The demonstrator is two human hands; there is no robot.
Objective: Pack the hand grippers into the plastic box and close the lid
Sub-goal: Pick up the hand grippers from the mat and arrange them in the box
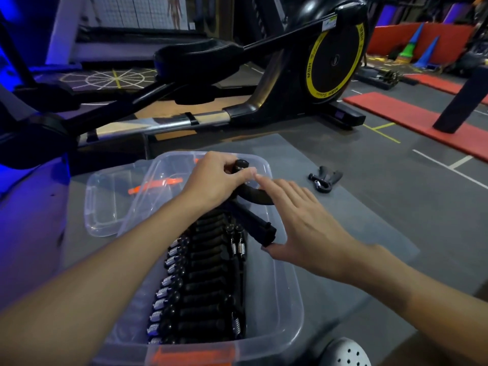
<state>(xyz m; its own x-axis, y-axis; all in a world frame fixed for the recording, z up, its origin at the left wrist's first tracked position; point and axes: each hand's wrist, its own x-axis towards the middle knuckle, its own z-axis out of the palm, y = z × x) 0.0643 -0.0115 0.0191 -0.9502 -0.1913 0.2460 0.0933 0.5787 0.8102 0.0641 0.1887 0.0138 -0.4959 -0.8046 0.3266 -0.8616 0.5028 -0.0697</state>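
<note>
Your grey clog (346, 352) shows at the bottom edge, just beside the near corner of the clear box (286, 286). The box sits on a grey mat (369, 207), its orange front latch (192, 355) facing you. Inside it, a row of black grippers (200, 273) lies side by side, springs to the left, running from the near wall toward the far end.

Your left hand (211, 178) is over the far half of the box, fingers curled round the knob end of one more gripper (254, 198), held above the row. Your right hand (298, 220) is flat, fingers straight and together. Its thumb touches the free end of that gripper's handle, and its fingertips reach close to your left thumb.

The lid (105, 196) is off, lying on the mat to the left of the box and touching its far left side. One loose gripper (325, 179) lies on the mat to the right, apart from the box. Beyond the mat stands a black elliptical trainer (332, 56) with a yellow-ringed wheel.
</note>
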